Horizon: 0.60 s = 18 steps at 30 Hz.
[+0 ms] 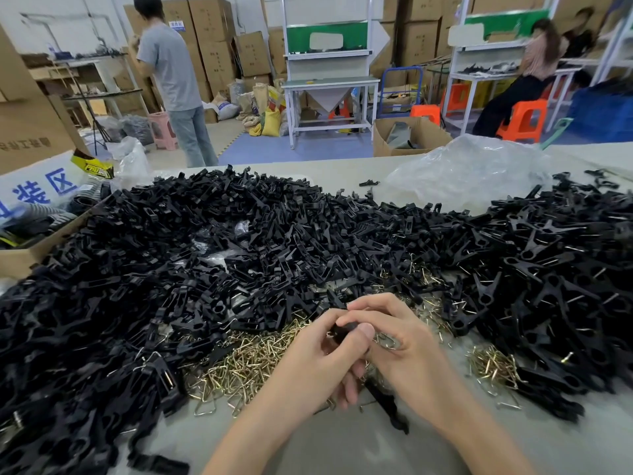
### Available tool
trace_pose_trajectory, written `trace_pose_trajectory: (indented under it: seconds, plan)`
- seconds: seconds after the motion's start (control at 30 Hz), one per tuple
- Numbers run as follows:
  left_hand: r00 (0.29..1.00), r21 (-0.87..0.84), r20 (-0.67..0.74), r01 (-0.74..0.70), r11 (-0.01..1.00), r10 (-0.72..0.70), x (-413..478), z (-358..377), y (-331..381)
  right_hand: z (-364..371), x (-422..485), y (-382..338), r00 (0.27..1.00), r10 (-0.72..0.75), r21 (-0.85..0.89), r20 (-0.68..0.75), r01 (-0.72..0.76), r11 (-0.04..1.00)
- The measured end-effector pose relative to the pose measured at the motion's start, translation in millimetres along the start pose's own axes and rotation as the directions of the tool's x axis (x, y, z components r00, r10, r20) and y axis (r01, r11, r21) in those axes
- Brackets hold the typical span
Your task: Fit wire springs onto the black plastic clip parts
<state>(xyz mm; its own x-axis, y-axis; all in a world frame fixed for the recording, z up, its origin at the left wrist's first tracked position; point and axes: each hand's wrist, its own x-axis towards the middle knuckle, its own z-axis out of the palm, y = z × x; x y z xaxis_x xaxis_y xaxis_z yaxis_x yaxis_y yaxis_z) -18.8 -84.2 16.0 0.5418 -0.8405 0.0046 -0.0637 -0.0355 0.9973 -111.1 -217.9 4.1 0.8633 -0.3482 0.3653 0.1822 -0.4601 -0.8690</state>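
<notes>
Gripping small glossy black clip part [346, 330]: left hand [322, 354], right hand [400, 341].

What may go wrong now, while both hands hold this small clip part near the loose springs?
1. The left hand and right hand pinch the black clip part with fingertips; it might slip, and the wire spring could flick away.
2. A dropped spring would likely vanish into the spring pile beside the hands.
</notes>
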Motion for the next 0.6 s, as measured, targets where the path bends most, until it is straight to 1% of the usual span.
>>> trace_pose_trajectory:
  seconds: [0.07, 0.17, 0.3, 0.37, 0.47, 0.53, 0.6]
  plan:
    - [1.000, 0.014, -0.007, -0.002, 1.000, 0.002, 1, 1, -1, 0, 1, 1, 1.000, 0.008, -0.039, -0.010, -0.009, 0.999]
    - [1.000, 0.083, -0.022, -0.019, 0.996, 0.021, 0, 1, -3, -1, 2, 0, 1.000, 0.027, -0.001, -0.002, -0.027, 1.000]
    - [0.999, 0.031, 0.000, -0.045, 0.998, 0.045, -1, 1, 0, -2, 2, -4, 0.998, 0.045, 0.039, 0.047, -0.047, 0.998]
    - [0.999, 0.029, -0.030, -0.035, 0.999, 0.036, 0, 0, -1, -4, 2, -5, 0.993, 0.068, 0.053, 0.094, -0.073, 0.996]
    - [0.995, 0.036, -0.101, -0.014, 0.999, 0.018, 1, -1, -1, -6, 1, -8, 0.986, 0.078, 0.129, 0.145, -0.097, 0.987]
    - [0.994, 0.071, -0.110, -0.011, 0.997, 0.019, 1, -1, 0, -7, -1, -9, 0.983, 0.083, 0.173, 0.167, -0.112, 0.979]
    - [0.994, 0.068, -0.109, -0.005, 0.998, 0.012, 2, -1, 0, -6, -2, -9, 0.980, 0.089, 0.186, 0.180, -0.123, 0.975]
